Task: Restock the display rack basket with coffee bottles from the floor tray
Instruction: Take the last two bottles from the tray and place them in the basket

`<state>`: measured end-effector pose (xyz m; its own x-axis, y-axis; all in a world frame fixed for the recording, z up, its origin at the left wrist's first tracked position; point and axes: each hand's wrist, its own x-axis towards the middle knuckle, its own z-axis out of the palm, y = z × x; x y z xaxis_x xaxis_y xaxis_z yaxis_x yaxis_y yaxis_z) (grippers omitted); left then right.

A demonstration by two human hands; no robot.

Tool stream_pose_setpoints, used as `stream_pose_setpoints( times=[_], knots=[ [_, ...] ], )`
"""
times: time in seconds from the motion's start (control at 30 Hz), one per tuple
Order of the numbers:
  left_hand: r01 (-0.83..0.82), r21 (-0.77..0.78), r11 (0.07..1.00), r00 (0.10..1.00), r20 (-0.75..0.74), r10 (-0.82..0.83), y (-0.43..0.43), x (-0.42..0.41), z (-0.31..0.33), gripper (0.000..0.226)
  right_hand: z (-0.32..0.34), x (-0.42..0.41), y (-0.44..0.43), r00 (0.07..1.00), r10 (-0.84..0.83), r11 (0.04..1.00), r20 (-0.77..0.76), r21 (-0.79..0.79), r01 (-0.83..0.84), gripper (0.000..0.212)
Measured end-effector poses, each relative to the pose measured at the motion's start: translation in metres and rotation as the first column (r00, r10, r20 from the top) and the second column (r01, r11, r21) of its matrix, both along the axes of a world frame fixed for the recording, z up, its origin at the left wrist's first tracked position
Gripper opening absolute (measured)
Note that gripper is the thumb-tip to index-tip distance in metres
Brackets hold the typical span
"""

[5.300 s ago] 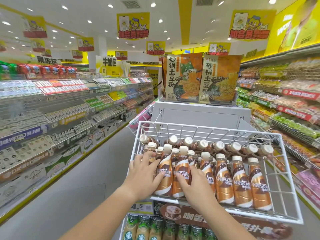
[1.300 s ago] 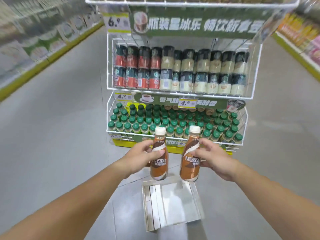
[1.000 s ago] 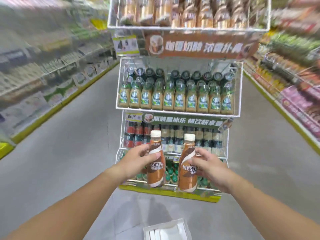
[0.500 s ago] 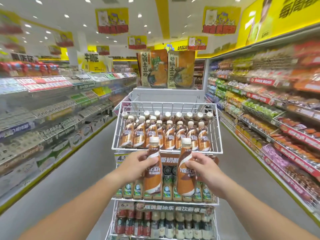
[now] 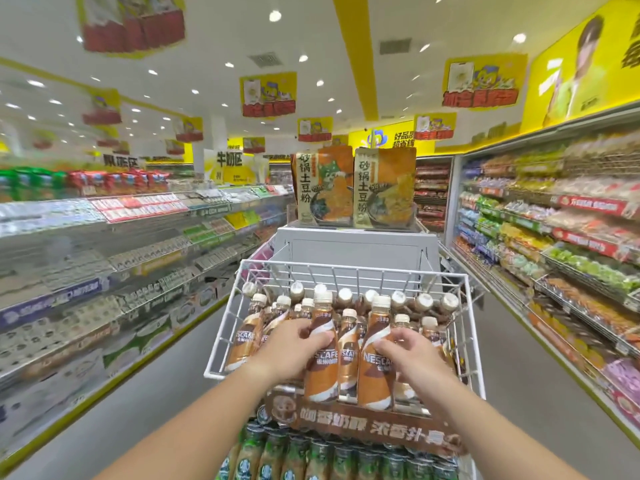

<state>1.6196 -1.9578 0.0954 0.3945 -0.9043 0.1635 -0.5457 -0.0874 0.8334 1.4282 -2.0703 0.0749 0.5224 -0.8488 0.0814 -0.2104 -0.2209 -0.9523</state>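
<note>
The white wire basket (image 5: 221, 336) at the top of the display rack holds several brown coffee bottles with cream caps, some upright, some lying at the back. My left hand (image 5: 294, 344) grips one upright coffee bottle (image 5: 323, 368) at the basket's front. My right hand (image 5: 407, 355) grips a second coffee bottle (image 5: 375, 372) just right of it. Both bottles stand over the basket's front edge, among the bottles inside. The floor tray is out of view.
Below the basket a brown sign (image 5: 363, 426) fronts the rack, with green-labelled bottles (image 5: 311, 459) on the lower tier. A grey box (image 5: 356, 251) with two noodle packs stands behind. Stocked shelves line the aisle left (image 5: 104, 258) and right (image 5: 571, 258).
From the floor tray both hands have lifted a bottle each up past the lower tiers. In the last half second they have moved forward to the top basket's front.
</note>
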Motion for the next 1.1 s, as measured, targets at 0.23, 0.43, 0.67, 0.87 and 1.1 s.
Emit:
stream_pose_setpoints(
  times=[0.23, 0.43, 0.67, 0.87, 1.1],
  knots=[
    [0.005, 0.055, 0.998, 0.999, 0.053, -0.008, -0.044, 0.021, 0.002, 0.012, -0.004, 0.023, -0.028, 0.993, -0.097, 0.995, -0.063, 0.019, 0.099, 0.030],
    [0.027, 0.115, 0.993, 0.993, 0.115, -0.040, -0.061, 0.029, -0.010, 0.022, -0.012, 0.036, -0.032, 0.980, -0.161, 0.986, -0.120, 0.015, 0.164, 0.029],
    [0.013, 0.176, 0.984, 0.956, 0.287, -0.064, -0.073, 0.034, -0.018, 0.042, -0.019, 0.045, -0.031, 0.960, -0.210, 0.978, -0.185, -0.040, 0.206, 0.030],
    [-0.122, 0.195, 0.973, 0.821, 0.571, -0.011, -0.077, 0.043, -0.020, 0.062, -0.019, 0.054, -0.029, 0.947, -0.233, 0.972, -0.222, -0.090, 0.218, 0.044],
    [-0.141, 0.206, 0.968, 0.718, 0.695, -0.043, -0.085, 0.045, -0.030, 0.062, -0.023, 0.059, -0.028, 0.950, -0.226, 0.971, -0.217, -0.124, 0.202, 0.041]
  ],
)
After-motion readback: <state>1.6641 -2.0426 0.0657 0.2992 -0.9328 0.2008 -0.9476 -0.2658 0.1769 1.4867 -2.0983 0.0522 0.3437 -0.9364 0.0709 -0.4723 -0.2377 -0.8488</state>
